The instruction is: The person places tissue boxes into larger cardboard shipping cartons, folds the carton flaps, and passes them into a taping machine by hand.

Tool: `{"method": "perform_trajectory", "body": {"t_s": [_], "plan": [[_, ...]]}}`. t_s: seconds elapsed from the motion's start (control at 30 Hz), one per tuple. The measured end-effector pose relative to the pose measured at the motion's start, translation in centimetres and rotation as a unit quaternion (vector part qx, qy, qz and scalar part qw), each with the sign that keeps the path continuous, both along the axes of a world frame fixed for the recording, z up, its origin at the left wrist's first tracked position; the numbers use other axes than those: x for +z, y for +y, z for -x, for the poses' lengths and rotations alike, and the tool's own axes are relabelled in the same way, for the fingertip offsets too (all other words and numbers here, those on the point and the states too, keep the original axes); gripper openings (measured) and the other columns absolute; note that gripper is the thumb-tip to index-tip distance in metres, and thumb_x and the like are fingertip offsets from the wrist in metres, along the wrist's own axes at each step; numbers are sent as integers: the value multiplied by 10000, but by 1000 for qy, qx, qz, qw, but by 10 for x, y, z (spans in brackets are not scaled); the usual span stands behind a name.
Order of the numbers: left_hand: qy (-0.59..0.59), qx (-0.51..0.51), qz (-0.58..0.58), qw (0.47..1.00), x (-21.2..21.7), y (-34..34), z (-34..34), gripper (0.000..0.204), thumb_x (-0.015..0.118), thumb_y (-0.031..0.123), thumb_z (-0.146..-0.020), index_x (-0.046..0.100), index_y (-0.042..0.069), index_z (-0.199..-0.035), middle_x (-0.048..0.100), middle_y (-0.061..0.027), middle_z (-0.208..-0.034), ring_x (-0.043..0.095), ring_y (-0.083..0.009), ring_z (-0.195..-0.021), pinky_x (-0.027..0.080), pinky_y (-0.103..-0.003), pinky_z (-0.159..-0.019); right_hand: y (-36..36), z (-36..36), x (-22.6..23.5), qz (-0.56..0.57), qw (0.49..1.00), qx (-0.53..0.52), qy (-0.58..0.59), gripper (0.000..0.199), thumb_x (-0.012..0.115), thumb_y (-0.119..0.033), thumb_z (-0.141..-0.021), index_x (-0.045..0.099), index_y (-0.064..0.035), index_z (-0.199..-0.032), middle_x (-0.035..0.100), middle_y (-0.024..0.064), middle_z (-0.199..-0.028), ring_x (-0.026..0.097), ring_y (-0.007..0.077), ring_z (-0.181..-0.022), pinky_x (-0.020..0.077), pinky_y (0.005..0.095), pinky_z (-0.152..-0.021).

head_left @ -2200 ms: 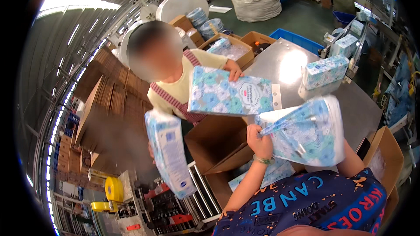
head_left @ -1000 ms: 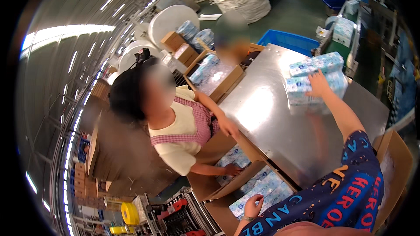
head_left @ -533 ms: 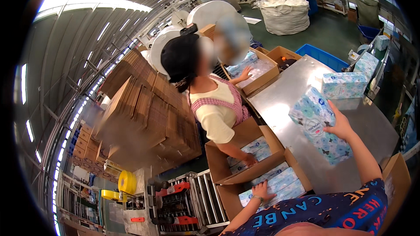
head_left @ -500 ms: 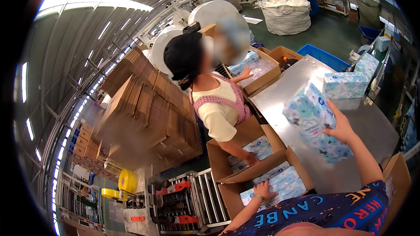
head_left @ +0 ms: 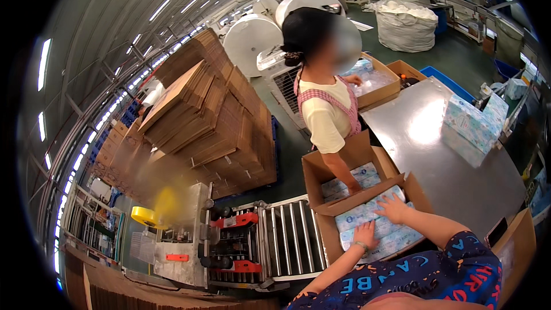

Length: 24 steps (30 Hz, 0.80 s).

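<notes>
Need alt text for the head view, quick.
Both hands, left hand and right hand, press on tissue packs in an open cardboard box. A co-worker reaches into the next box, beside a steel table.

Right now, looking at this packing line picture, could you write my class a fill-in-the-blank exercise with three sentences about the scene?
1. Both of the wearer's hands, left hand and right hand, rest on wrapped packs inside an open cardboard ____.
2. The box sits at the end of a roller ____.
3. Blue-patterned packs are stacked on the shiny ____ table.

Missing words: box; conveyor; metal
</notes>
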<state>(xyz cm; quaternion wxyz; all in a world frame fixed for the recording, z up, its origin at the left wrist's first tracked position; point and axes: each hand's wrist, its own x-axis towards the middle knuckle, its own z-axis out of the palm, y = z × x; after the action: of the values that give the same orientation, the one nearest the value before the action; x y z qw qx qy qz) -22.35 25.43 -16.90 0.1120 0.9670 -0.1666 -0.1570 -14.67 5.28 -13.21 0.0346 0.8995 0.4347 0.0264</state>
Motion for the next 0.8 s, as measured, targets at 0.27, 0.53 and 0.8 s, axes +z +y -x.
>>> {"method": "perform_trajectory", "body": {"t_s": [0.27, 0.53, 0.8], "plan": [[-82, 46, -39, 995, 10, 30, -4, 780, 552, 557, -917, 374, 86, -1512, 242, -230, -1609, 217, -372, -1499, 223, -551, -1174, -27, 16, -15, -106, 954, -277, 39, 730, 626, -508, -873, 497, -49, -1426, 381, 305, -1496, 318, 419, -1433, 224, 524, -1182], [148, -6, -85, 985, 15, 55, -34, 895, 700, 522, -819, 349, 102, -1527, 271, -224, -1609, 298, -371, -1474, 209, -572, -1179, -41, -50, 23, 15, 940, -181, 289, 500, 652, -385, -869, 643, -21, -1212, 640, 216, -1219, 570, 388, -1169, 428, 488, -1013], [-257, 388, 106, 879, 78, 96, 74, 647, 768, 321, -802, 539, -20, -1301, 596, -256, -1239, 546, -412, -1179, 433, -499, -1012, -131, 57, 38, -360, 815, -421, 167, 399, 660, -114, -828, 606, 5, -1205, 665, 240, -1132, 633, 427, -1041, 494, 495, -912]]}}
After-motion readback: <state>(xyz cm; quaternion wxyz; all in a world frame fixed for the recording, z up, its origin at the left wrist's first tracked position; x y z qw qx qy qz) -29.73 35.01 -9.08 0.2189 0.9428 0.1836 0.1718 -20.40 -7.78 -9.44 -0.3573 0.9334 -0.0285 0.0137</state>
